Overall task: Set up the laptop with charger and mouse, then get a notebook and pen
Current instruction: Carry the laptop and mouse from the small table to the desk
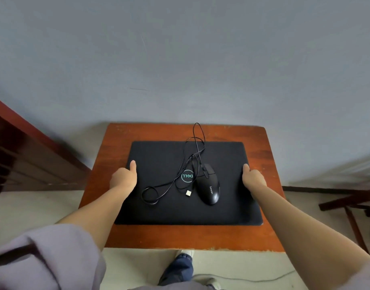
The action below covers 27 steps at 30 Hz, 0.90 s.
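Note:
A closed black laptop with a teal logo lies flat on a small reddish-brown wooden table. On its lid rests a black wired mouse; the mouse's thin cable loops across the lid and ends in a pale USB plug. My left hand grips the laptop's left edge, thumb on top of the lid. My right hand grips the right edge the same way. The fingers of both hands are hidden under the edges. No charger, notebook or pen is in view.
The table stands against a grey-blue wall. Dark red wooden furniture is at the left. A dark wooden frame stands on the floor at the right. A thin cord runs along the pale floor near my foot.

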Motion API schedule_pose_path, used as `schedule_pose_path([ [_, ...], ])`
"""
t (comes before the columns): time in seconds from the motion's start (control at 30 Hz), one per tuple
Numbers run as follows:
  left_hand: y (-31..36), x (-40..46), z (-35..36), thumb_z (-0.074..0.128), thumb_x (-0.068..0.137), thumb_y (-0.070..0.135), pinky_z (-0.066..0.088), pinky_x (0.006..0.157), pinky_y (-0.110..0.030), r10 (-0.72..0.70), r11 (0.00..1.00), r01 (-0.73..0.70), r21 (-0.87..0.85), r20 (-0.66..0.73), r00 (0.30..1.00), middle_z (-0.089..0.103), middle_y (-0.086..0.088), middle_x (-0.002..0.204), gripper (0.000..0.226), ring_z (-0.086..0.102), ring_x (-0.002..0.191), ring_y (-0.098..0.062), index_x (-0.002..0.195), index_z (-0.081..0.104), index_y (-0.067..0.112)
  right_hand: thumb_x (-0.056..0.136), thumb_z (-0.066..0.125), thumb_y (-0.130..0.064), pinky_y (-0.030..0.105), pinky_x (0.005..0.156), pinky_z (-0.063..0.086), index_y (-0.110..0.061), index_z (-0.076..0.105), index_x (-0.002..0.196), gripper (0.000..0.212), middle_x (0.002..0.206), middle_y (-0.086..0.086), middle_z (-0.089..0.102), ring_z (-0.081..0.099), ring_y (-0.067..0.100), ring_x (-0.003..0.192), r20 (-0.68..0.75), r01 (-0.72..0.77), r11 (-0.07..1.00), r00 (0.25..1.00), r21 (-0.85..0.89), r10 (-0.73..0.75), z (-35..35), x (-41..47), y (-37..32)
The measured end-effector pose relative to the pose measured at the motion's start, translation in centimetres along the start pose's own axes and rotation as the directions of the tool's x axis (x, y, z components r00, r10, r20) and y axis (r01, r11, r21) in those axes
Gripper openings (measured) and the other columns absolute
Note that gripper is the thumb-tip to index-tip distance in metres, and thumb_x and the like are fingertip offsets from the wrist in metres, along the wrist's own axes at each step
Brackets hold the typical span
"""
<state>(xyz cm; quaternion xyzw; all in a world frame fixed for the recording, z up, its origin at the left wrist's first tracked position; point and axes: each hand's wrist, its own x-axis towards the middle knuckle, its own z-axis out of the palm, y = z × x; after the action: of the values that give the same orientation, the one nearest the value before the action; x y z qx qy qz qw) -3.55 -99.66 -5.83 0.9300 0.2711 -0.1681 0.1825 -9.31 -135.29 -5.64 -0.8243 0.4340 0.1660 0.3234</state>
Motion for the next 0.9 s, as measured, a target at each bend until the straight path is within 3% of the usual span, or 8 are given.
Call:
schedule_pose_path([
  [0.1, 0.1, -0.2, 0.2, 0.02, 0.095, 0.059, 0.035, 0.049, -0.032, 0.04, 0.999, -0.039, 0.015, -0.034, 0.999, 0.054, -0.011, 0.065, 0.073, 0.05, 0.057, -0.027, 0.066, 0.054, 0.001, 0.097, 0.017, -0.046, 0.041, 0.098, 0.037, 0.006, 0.051, 0.122, 0.067, 0.127, 0.024, 0.055, 0.05, 0.039, 0.116, -0.044, -0.012, 0.998, 0.999, 0.064, 0.014, 0.2, -0.2, 0.7],
  [0.23, 1.8, 0.1, -0.2, 0.021, 0.095, 0.059, 0.036, 0.054, -0.034, 0.151, 0.988, -0.151, -0.005, -0.064, 0.987, 0.051, -0.009, 0.063, 0.071, 0.049, 0.06, -0.027, 0.063, 0.052, 0.003, 0.097, 0.016, -0.049, 0.039, 0.089, 0.041, 0.003, 0.057, 0.111, 0.068, 0.115, 0.022, 0.061, 0.055, 0.038, 0.104, -0.104, -0.022, 0.986, 0.994, 0.167, 0.04, -0.4, -0.8, 2.1],
  [0.33, 5.0, 0.0, -0.4, 0.022, 0.094, 0.06, 0.038, 0.059, -0.036, 0.262, 0.965, -0.262, 0.008, -0.043, 0.964, 0.05, -0.009, 0.063, 0.071, 0.05, 0.067, -0.031, 0.065, 0.052, 0.002, 0.097, 0.018, -0.046, 0.038, 0.081, 0.04, 0.001, 0.054, 0.117, 0.063, 0.113, 0.022, 0.061, 0.055, 0.037, 0.101, -0.154, -0.026, 0.977, 0.986, 0.213, 0.06, -1.9, -1.7, 4.3],
  [0.47, 11.2, -1.9, 0.5, 0.023, 0.094, 0.061, 0.041, 0.062, -0.037, 0.424, 0.904, -0.425, 0.052, 0.026, 0.905, 0.051, -0.009, 0.064, 0.069, 0.052, 0.069, -0.032, 0.064, 0.052, 0.005, 0.098, 0.018, -0.043, 0.039, 0.086, 0.042, 0.001, 0.052, 0.12, 0.06, 0.113, 0.022, 0.06, 0.055, 0.037, 0.102, -0.205, -0.096, 0.941, 0.964, 0.326, 0.169, -4.6, -3.2, 8.9],
  [0.6, 17.2, -6.9, 3.9, 0.023, 0.093, 0.061, 0.039, 0.06, -0.035, 0.595, 0.792, -0.605, 0.082, 0.116, 0.795, 0.054, -0.009, 0.069, 0.071, 0.051, 0.067, -0.03, 0.075, 0.058, 0.002, 0.096, 0.021, -0.05, 0.036, 0.081, 0.039, 0.003, 0.056, 0.111, 0.066, 0.097, 0.013, 0.056, 0.052, 0.029, 0.088, -0.264, -0.196, 0.81, 0.881, 0.553, 0.394, -7.7, -5.6, 16.2],
  [0.73, 22.0, -14.8, 8.3, 0.023, 0.093, 0.062, 0.04, 0.059, -0.035, 0.731, 0.652, -0.756, 0.057, 0.219, 0.647, 0.061, -0.012, 0.079, 0.072, 0.056, 0.072, -0.031, 0.081, 0.059, 0.002, 0.096, 0.023, -0.051, 0.033, 0.077, 0.035, 0.001, 0.058, 0.105, 0.063, 0.091, 0.01, 0.052, 0.045, 0.024, 0.079, -0.319, -0.24, 0.708, 0.766, 0.664, 0.558, -10.3, -9.3, 25.0],
  [0.8, 23.8, -19.4, 10.8, 0.023, 0.093, 0.063, 0.043, 0.062, -0.036, 0.782, 0.575, -0.818, 0.039, 0.267, 0.563, 0.064, -0.013, 0.086, 0.072, 0.06, 0.078, -0.033, 0.084, 0.06, 0.001, 0.096, 0.024, -0.05, 0.034, 0.078, 0.035, 0.001, 0.058, 0.1, 0.061, 0.1, 0.017, 0.059, 0.05, 0.031, 0.086, -0.316, -0.261, 0.651, 0.709, 0.713, 0.63, -11.3, -11.7, 29.7],
  [0.9, 25.7, -27.3, 15.0, 0.023, 0.093, 0.062, 0.046, 0.067, -0.037, 0.829, 0.466, -0.884, 0.029, 0.335, 0.448, 0.065, -0.015, 0.092, 0.073, 0.061, 0.086, -0.035, 0.092, 0.061, 0.0, 0.096, 0.024, -0.048, 0.037, 0.087, 0.038, 0.006, 0.058, 0.108, 0.065, 0.116, 0.024, 0.06, 0.054, 0.038, 0.107, -0.3, -0.279, 0.566, 0.627, 0.775, 0.719, -12.5, -15.5, 36.9],
])
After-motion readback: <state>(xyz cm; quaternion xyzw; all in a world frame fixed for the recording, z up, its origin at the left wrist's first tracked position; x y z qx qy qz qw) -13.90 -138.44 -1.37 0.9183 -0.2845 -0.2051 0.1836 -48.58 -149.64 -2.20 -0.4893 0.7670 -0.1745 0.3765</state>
